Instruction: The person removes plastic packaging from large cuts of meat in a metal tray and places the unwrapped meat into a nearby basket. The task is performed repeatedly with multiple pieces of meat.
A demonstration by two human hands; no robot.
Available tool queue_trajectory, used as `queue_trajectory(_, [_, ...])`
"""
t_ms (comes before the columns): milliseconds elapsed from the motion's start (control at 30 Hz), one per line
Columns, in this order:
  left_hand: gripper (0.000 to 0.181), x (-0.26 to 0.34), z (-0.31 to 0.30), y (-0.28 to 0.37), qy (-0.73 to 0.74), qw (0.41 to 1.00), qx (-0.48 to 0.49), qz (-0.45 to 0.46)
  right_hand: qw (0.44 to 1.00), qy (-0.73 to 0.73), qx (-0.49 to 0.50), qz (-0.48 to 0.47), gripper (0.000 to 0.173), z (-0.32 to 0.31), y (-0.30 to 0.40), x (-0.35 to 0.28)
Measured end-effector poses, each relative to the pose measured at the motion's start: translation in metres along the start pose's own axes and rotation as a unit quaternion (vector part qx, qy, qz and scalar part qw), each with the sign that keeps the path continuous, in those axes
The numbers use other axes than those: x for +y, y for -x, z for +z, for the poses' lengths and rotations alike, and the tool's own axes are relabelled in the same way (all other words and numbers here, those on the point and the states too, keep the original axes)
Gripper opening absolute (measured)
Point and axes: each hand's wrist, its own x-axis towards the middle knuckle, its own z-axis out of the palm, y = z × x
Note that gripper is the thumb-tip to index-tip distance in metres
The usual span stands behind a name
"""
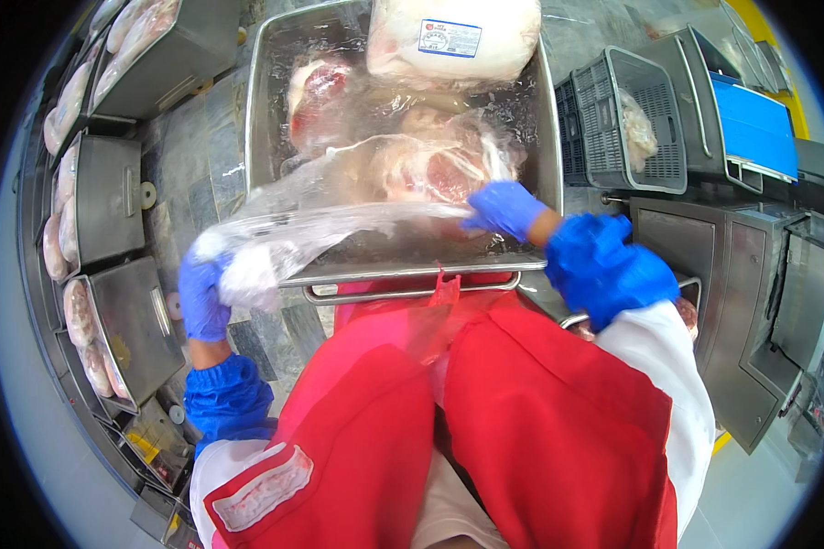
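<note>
Gloved in blue, my left hand (204,295) clutches a bunched end of clear plastic film (275,240) outside the cart's near left corner. The film stretches across to my right hand (507,209), also gloved, which pinches its other end near the right wall. Below and behind the film lies a large piece of raw meat (446,171), partly veiled by plastic. Another piece of meat with white fat (319,96) rests at the left inside the stainless steel cart (250,130). At the far end sits a big pale wrapped block (412,75) bearing a printed label.
Steel bins (110,199) holding wrapped meat line the left side. On the right stand a grey plastic crate (666,165) with crumpled plastic (637,130) inside, a blue panel (752,127) and a steel cabinet (741,274). The cart's tubular handle (384,294) is close to my red apron (371,412).
</note>
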Motion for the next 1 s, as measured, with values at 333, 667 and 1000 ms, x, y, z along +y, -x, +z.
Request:
queue_trajectory(333, [0.05, -0.228, 0.116, -0.064, 0.069, 0.862, -0.244, -0.438, 0.956, -0.27, 0.086, -0.075, 0.017, 0.052, 0.057, -0.086])
queue_trajectory(667, [0.02, -0.237, 0.086, -0.063, -0.262, 0.899, -0.245, -0.252, 0.905, -0.38, 0.167, -0.094, 0.024, -0.023, 0.074, -0.089])
queue_trajectory(1000, [0.008, -0.11, 0.158, -0.024, -0.126, 0.959, -0.254, 0.014, 0.963, -0.065, 0.249, 0.084, 0.053, -0.018, 0.057, -0.039])
